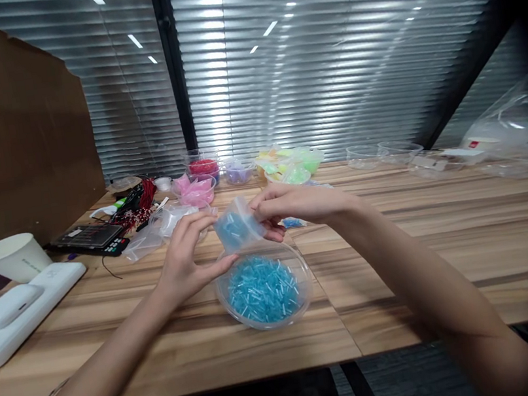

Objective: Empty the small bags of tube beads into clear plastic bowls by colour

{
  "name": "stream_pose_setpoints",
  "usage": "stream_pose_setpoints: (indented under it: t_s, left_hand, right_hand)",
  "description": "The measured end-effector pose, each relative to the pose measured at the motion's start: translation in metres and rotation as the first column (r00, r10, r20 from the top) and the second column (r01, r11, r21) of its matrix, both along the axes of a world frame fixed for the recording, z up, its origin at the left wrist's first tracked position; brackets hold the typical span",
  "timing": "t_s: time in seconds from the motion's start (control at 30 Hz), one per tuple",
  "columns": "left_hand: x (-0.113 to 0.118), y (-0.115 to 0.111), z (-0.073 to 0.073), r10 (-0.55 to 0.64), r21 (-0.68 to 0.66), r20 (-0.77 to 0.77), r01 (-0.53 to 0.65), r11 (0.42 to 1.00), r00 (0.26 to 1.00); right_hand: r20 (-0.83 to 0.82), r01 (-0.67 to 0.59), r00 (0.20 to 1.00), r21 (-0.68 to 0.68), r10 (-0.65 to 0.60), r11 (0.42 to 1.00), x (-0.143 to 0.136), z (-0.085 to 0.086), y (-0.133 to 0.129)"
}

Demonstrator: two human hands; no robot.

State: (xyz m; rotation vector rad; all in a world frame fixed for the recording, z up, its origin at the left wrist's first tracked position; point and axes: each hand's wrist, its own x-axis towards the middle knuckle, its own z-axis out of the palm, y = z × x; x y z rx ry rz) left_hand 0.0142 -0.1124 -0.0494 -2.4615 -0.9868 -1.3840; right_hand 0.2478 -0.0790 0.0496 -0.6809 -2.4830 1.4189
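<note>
A small clear zip bag (237, 228) with blue pieces inside is held tilted above the far rim of a round clear bowl. My left hand (187, 252) pinches the bag's left side, thumb below and fingers above. On the bag's right side, my right hand (290, 206) has its fingers closed at the bag's edge. Short blue tube-like pieces (262, 289) fill much of the clear bowl (305, 284), which rests on the wooden table. Just beyond the bowl, a small blue packet (293, 222) lies partly behind my right hand.
Bowls of pink bags (195, 190), red items (203, 167) and green bags (305, 160) line the back. Clear containers (398, 151) stand at the right rear. A paper cup (14, 259), white power strip (53, 282) and black scale (89, 237) are at left.
</note>
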Motion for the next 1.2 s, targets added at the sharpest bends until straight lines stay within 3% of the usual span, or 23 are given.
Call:
stream_pose_setpoints:
  t_s: [0.37, 0.73, 0.93, 1.2]
  left_hand:
    - [-0.013, 0.003, -0.002, 0.068, 0.038, 0.117, -0.072, 0.997, 0.991]
    - [-0.009, 0.004, -0.004, 0.024, -0.163, 0.022, -0.02, 0.986, 0.999]
    - [-0.008, 0.004, -0.002, 0.142, 0.028, -0.044, -0.141, 0.99, 0.989]
    - [-0.01, 0.005, -0.003, 0.088, 0.135, -0.065, -0.078, 0.988, 0.994]
  right_hand:
    - [-0.03, 0.162, 0.987, 0.094, -0.16, 0.982, 0.02, 0.003, 0.015]
    - [0.043, 0.013, 0.999, 0.047, -0.015, 0.999, 0.006, -0.003, 0.012]
    - [0.086, -0.064, 0.994, -0.027, 0.066, 0.998, -0.007, -0.015, 0.01]
    - [0.15, -0.063, 0.987, 0.014, 0.06, 0.998, -0.004, -0.012, 0.009]
